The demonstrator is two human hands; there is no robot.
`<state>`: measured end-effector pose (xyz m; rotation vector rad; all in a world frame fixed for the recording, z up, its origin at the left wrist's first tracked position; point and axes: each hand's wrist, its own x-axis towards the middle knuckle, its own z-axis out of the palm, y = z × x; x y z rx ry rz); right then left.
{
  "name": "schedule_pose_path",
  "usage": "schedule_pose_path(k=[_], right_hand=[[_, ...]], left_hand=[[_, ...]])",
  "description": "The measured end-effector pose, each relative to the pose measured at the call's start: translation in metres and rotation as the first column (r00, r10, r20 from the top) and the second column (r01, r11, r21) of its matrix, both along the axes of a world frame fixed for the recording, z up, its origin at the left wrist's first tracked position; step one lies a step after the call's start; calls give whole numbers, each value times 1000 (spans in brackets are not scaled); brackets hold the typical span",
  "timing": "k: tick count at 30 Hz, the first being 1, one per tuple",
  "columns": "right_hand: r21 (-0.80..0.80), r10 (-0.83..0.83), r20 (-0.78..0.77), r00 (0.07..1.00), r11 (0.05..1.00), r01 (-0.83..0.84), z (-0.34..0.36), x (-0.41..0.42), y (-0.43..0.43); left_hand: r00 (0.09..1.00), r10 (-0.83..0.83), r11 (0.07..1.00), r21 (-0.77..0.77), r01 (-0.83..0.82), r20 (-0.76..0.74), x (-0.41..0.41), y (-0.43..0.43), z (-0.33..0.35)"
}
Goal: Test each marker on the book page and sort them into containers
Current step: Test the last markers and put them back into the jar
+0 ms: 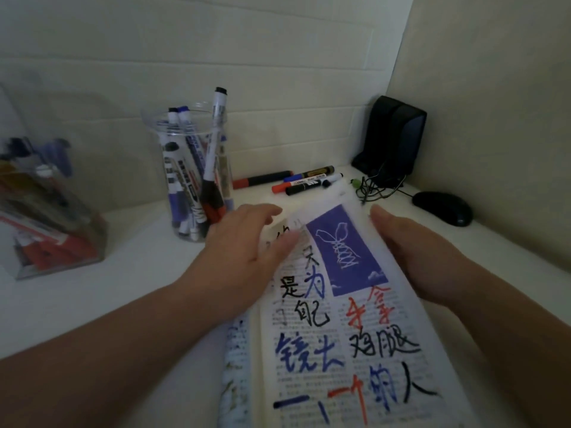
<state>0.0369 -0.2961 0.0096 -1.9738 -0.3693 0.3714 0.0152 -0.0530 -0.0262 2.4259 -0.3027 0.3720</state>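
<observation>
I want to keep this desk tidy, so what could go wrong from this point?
The left hand presses the inked page of the book; wet ink might smear. That hand is close to the round jar, where a tall marker leans out; a bump could tip it. Loose markers lie just behind the book and could be pushed away.

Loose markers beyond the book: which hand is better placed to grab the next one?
Probably left: the left hand lies open on the book, near the loose markers; the right hand holds the book's edge.
</observation>
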Motion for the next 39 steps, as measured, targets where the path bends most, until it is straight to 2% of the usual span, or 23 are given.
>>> schedule_pose_path(k=[1, 2, 3, 4, 5, 6, 8, 9, 11, 13, 14, 16, 17, 19, 22, 24, 28, 30, 33, 35, 37, 39], right_hand=[[90, 9, -76, 997, 996, -2, -4, -7, 7], [11, 78, -96, 992, 997, -78, -10, -13, 14], [-42, 145, -45, 988, 988, -147, -19, -9, 18], [-221, 278, 42, 960, 939, -262, -20, -8, 23], [-328, 358, 145, 922, 897, -296, -21, -8, 30], [-335, 356, 206, 911, 901, -276, -17, -15, 39], [-300, 333, 252, 909, 920, -254, -19, -28, 40], [-286, 316, 290, 903, 929, -233, -20, -30, 37], [-260, 293, 304, 906, 941, -217, -18, -26, 41], [-197, 261, 277, 925, 957, -211, -15, -29, 42], [-160, 251, 291, 923, 964, -211, -15, -31, 42], [-153, 284, 305, 909, 957, -247, -10, -40, 47], [-206, 325, 294, 899, 940, -272, -9, -45, 51], [-359, 423, 274, 864, 878, -317, -10, -52, 58], [-590, 586, 269, 764, 728, -350, -12, -61, 69], [-673, 650, 257, 715, 651, -350, -13, -64, 76], [-720, 693, 281, 664, 609, -331, -14, -66, 82], [-726, 698, 290, 654, 606, -325, -15, -66, 82], [-706, 702, 308, 642, 621, -340, -15, -66, 80], [-639, 654, 349, 671, 690, -340, -13, -64, 78], [-515, 531, 426, 733, 808, -286, -14, -57, 71], [-458, 412, 526, 744, 874, -161, -18, -48, 60]], left_hand=[[999, -4, 990, -138, 11, 50, 0, 2, 0], [998, -16, 950, -309, 36, 66, -2, 2, 2], [999, -36, 878, -476, 50, 38, -2, 3, 6], [997, -72, 801, -598, 39, -32, -2, 5, 12], [984, -104, 756, -654, -14, -141, -2, 7, 20], [954, -138, 757, -649, -72, -267, -1, 10, 28], [863, -181, 834, -538, -119, -471, -2, 19, 41], [829, -189, 861, -495, -117, -526, -3, 25, 45], [793, -195, 868, -478, -134, -577, -3, 40, 51], [794, -164, 897, -423, -127, -586, -6, 57, 57], [816, -95, 940, -321, -114, -570, -5, 65, 60], [880, 112, 994, 49, -101, -462, -2, 82, 64], [903, 186, 969, 222, -104, -388, -1, 87, 65], [926, 226, 925, 366, -105, -304, 2, 92, 62], [949, 216, 920, 373, -119, -228, 2, 92, 56], [971, 192, 924, 360, -128, -146, 1, 91, 53], [996, -15, 916, 402, -21, 86, -13, 80, 66], [993, -64, 912, 409, 19, 97, -21, 71, 72], [989, -23, 950, 306, 67, -144, -26, 55, 61], [964, 13, 950, 303, 70, -264, -27, 44, 46], [955, 53, 944, 328, 47, -291, -24, 34, 34], [948, 93, 934, 357, 23, -303, -22, 25, 29]])
